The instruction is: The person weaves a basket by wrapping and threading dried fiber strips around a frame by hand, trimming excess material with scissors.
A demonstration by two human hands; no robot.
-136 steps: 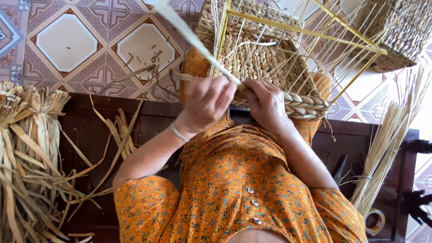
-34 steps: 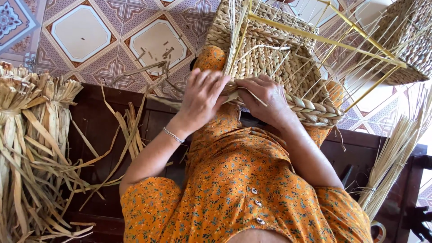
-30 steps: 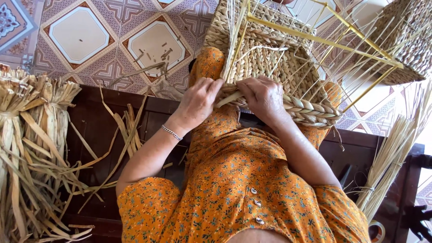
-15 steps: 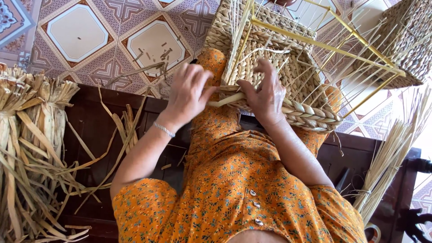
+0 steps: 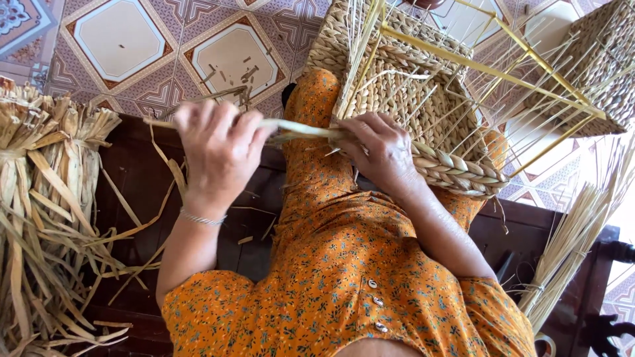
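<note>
At the centre of the frame, a pale flat straw strand (image 5: 301,129) runs level between the two hands. The left hand (image 5: 215,149), at centre left, is clenched around the strand's outer end, knuckles up, a thin bracelet (image 5: 202,218) at the wrist. The right hand (image 5: 380,149), at centre right, pinches the strand's other end where it meets the half-woven basket (image 5: 423,112). The basket rests on the orange-clad lap, its braided rim (image 5: 463,175) just right of the right hand, with a yellow wire frame (image 5: 489,69) and loose upright stakes rising toward the upper right. Along the left edge lies a bundle of dried leaves (image 5: 46,198) on a dark wooden bench (image 5: 139,192). A sheaf of thin reeds (image 5: 575,244) leans at lower right. Patterned floor tiles (image 5: 119,39) fill the upper left.
</note>
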